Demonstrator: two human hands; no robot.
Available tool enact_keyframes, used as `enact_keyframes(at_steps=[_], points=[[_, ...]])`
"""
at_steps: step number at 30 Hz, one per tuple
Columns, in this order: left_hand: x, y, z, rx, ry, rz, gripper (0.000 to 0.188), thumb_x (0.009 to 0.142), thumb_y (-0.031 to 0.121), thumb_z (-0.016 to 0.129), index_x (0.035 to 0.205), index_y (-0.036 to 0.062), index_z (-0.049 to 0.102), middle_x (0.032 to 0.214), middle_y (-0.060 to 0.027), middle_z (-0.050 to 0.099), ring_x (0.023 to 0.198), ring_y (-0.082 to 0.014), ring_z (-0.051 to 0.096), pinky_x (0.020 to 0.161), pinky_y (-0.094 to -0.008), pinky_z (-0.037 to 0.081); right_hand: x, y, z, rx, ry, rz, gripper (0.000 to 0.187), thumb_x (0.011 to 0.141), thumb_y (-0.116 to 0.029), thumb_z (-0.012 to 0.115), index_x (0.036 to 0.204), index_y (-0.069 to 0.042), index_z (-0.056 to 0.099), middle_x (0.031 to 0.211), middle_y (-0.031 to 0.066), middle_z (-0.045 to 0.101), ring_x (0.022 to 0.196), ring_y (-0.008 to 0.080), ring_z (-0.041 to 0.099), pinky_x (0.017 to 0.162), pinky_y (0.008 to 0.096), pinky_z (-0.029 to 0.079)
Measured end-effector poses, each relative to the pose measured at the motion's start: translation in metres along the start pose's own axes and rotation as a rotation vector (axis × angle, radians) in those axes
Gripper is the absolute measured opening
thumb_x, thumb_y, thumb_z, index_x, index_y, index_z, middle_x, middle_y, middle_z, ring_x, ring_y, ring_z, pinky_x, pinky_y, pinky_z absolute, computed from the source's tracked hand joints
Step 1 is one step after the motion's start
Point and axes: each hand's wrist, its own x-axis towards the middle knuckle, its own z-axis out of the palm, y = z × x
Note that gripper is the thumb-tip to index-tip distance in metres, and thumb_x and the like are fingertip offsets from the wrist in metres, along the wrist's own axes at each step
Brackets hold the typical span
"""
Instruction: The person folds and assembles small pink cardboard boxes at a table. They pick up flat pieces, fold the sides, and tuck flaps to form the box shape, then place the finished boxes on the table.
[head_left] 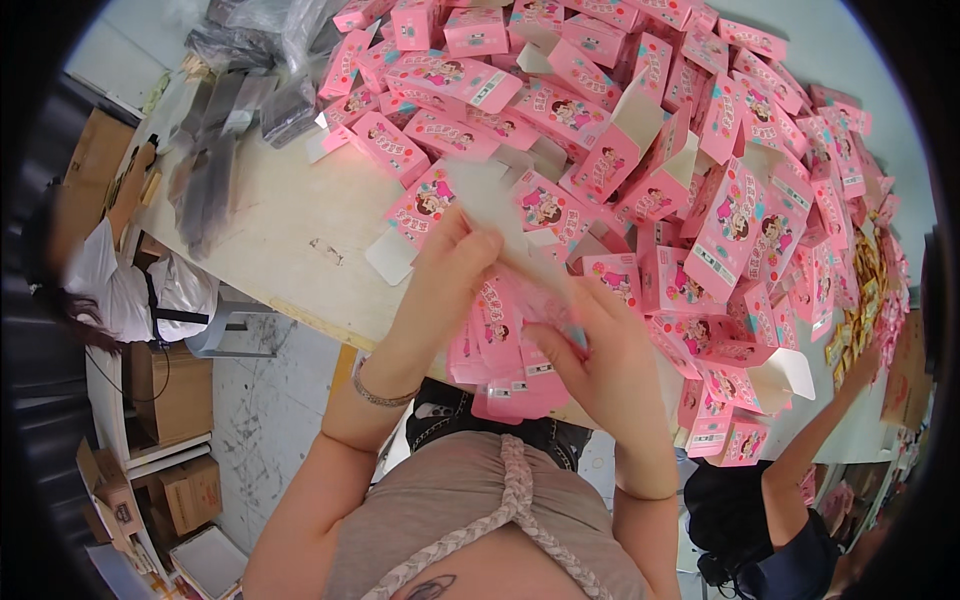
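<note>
In front of my body, both hands hold a pink printed carton (540,262) with a pale whitish side, smeared by motion. My left hand (458,255) is closed on its left side, fingers bent and thumb on top. My right hand (598,350) grips its lower right part between thumb and fingers. Beneath them, several flat pink cartons (500,345) are stacked at the table's near edge, partly hidden by my hands. Just beyond my left hand lies another pink box (425,205) with a white flap turned out.
A large heap of opened pink boxes (655,160) covers the table's far and right parts. Dark plastic-wrapped packs (215,150) lie on the pale table (270,235) at left. A co-worker's arm (800,460) reaches toward gold packets (860,300) at right; another person (120,280) is at left.
</note>
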Motion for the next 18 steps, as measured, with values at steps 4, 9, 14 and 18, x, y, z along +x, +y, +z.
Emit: enact_keyframes(at_steps=[4, 9, 14, 18], points=[[-0.006, 0.008, 0.015, -0.051, -0.051, 0.006, 0.058, 0.082, 0.020, 0.055, 0.133, 0.0000, 0.035, 0.126, -0.0172, 0.050, 0.115, -0.0247, 0.050, 0.100, -0.0413, 0.041, 0.010, 0.007, 0.012, 0.182, 0.116, 0.080, 0.093, 0.068, -0.012, 0.080, 0.144, -0.005, 0.027, 0.124, 0.0144, 0.052, 0.105, 0.0220, 0.057, 0.086, 0.0311, 0.047], [-0.019, 0.011, 0.041, 0.112, -0.045, 0.367, 0.070, 0.081, 0.012, 0.064, 0.139, 0.0000, 0.028, 0.135, -0.0144, 0.042, 0.120, -0.0215, 0.045, 0.100, -0.0369, 0.038, 0.014, 0.026, 0.032, 0.298, 0.317, -0.019, 0.099, 0.068, -0.014, 0.082, 0.143, 0.000, 0.020, 0.132, 0.0201, 0.044, 0.117, 0.0281, 0.049, 0.095, 0.0365, 0.042], [-0.027, 0.007, 0.011, 0.520, -0.194, 0.278, 0.062, 0.084, 0.020, 0.067, 0.133, 0.0005, 0.036, 0.132, -0.0119, 0.041, 0.121, -0.0210, 0.042, 0.101, -0.0332, 0.034, 0.006, 0.044, 0.038, 0.662, 0.197, 0.017, 0.063, 0.072, -0.014, 0.079, 0.123, -0.001, 0.044, 0.121, 0.0173, 0.050, 0.115, 0.0262, 0.049, 0.094, 0.0374, 0.041], [-0.033, 0.017, 0.005, 0.531, -0.282, 0.062, 0.056, 0.085, 0.017, 0.067, 0.130, 0.0021, 0.038, 0.132, -0.0123, 0.042, 0.120, -0.0200, 0.042, 0.101, -0.0330, 0.033, 0.020, 0.039, 0.040, 0.692, 0.462, -0.242, 0.046, 0.078, -0.011, 0.073, 0.116, -0.002, 0.049, 0.111, 0.0118, 0.055, 0.105, 0.0206, 0.054, 0.091, 0.0353, 0.043]])
